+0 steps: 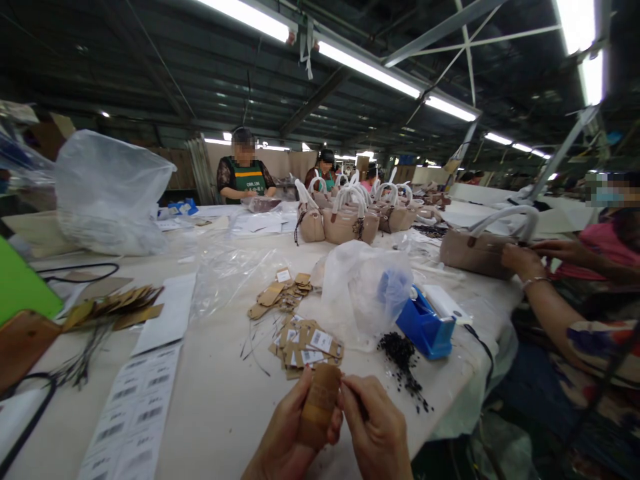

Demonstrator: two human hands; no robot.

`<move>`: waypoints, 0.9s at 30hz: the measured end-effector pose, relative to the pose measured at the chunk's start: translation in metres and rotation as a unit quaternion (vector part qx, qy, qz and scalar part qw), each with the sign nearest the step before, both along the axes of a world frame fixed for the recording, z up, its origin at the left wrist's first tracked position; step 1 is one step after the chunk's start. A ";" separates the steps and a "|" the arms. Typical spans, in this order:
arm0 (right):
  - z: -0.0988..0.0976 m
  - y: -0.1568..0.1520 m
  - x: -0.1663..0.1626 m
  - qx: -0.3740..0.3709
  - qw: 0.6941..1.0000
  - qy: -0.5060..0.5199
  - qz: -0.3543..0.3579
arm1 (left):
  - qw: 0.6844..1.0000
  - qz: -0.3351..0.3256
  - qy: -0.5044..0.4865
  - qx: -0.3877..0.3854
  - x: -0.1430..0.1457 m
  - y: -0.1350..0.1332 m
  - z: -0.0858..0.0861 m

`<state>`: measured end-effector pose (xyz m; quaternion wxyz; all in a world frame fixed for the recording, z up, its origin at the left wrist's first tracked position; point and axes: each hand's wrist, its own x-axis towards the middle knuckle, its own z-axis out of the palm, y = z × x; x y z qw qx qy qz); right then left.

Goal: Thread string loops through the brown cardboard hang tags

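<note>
Left hand point(286, 433): at 6 o'clock in the head view, fingers curled narrow around a tan tag point(320, 405), which stands upright between both hands.
Right hand point(376, 427): just right of the tag, fingertips pinched close at its right edge; whether it holds anything else cannot be told.

Table point(220, 393): long, pale surface, running from 6 o'clock toward 12 o'clock.
- Tags with barcode stickers point(306, 343), a loose pile just beyond the hands.
- Second heap of brown tags point(280, 293), farther toward 12 o'clock.
- Clear plastic bag point(363, 290), crumpled, at 1 o'clock from the hands.
- Blue dispenser point(425, 327), touching the bag's right side.
- Small black bits point(403, 360), scattered in front of the dispenser.
- Barcode label sheets point(135, 413) at 8 o'clock; print too small to read.
- Fan of brown tags with cords point(113, 308) at 9 o'clock.
- Large stuffed plastic bag point(110, 193) at 10 o'clock.
- Beige handbags with white handles point(350, 220), grouped at 12 o'clock.

Room: dark-roofed workshop with fluorescent strip lights point(367, 67).
- Person in green apron point(245, 177) at 11 o'clock; apron lettering not legible.
- Co-worker's hand point(517, 257) at 3 o'clock, resting on another handbag point(475, 248).
</note>
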<state>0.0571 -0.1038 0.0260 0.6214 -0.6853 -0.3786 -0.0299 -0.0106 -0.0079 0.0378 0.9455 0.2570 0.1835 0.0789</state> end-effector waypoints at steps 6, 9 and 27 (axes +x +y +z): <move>-0.007 0.001 0.008 -0.081 0.992 -0.100 -0.006 | 0.999 -0.010 -0.003 0.036 0.001 0.000 -0.006; -0.003 0.002 0.009 -0.094 0.986 -0.137 -0.031 | 0.998 0.004 0.008 0.070 0.001 -0.002 -0.006; 0.002 0.002 0.008 -0.089 0.995 -0.025 -0.037 | 0.978 0.035 -0.004 0.206 -0.001 -0.008 0.004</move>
